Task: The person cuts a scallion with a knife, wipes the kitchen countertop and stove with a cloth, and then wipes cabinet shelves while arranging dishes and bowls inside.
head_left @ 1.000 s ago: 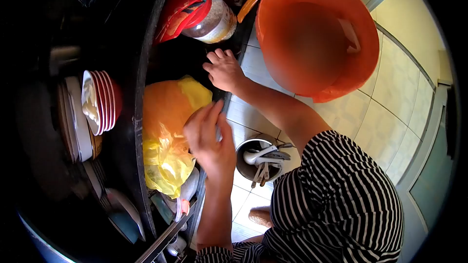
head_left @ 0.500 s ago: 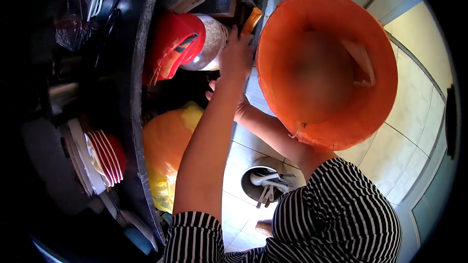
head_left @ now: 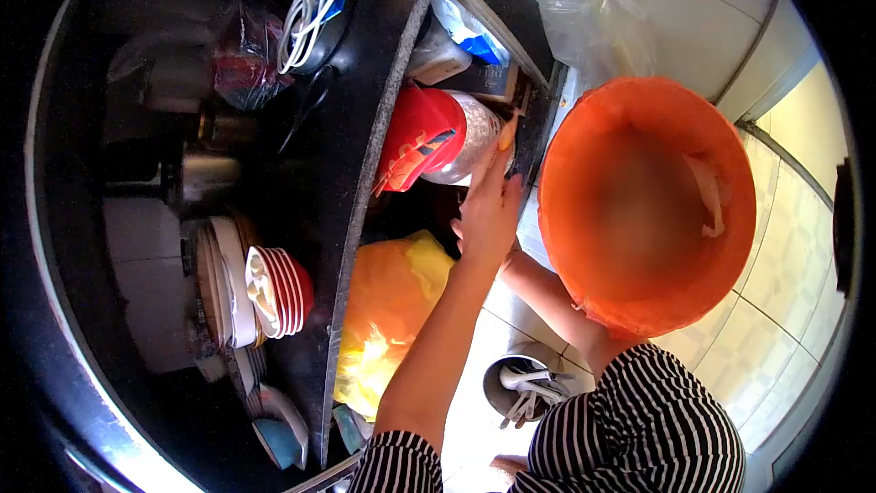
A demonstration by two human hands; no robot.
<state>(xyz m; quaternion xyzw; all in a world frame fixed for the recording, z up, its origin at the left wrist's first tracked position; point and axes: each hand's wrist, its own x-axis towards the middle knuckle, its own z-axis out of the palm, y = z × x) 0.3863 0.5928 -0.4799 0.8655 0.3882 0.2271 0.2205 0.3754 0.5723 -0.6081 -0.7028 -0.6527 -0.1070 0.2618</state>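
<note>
My left hand (head_left: 491,205) reaches up beside a clear jar (head_left: 470,141) on the lower shelf. A small orange strip (head_left: 507,134) shows between its fingers. Behind it, my right hand (head_left: 460,232) is mostly hidden, with only some fingertips showing over the dark shelf gap. The jar lies on its side, its red lid end (head_left: 424,132) to the left. Below the hands sits an orange and yellow plastic bag (head_left: 388,297).
A large orange bucket (head_left: 652,297) stands right of the shelf. A pot of utensils (head_left: 504,393) is on the tiled floor (head_left: 766,329). Stacked red bowls (head_left: 290,292), plates (head_left: 234,283) and a white cable (head_left: 297,32) occupy the upper shelf.
The view has shifted, showing more of the upper shelf. My left hand rose from beside the yellow bag to the jar, and the orange strip moved from the shelf edge towards the jar with it.
</note>
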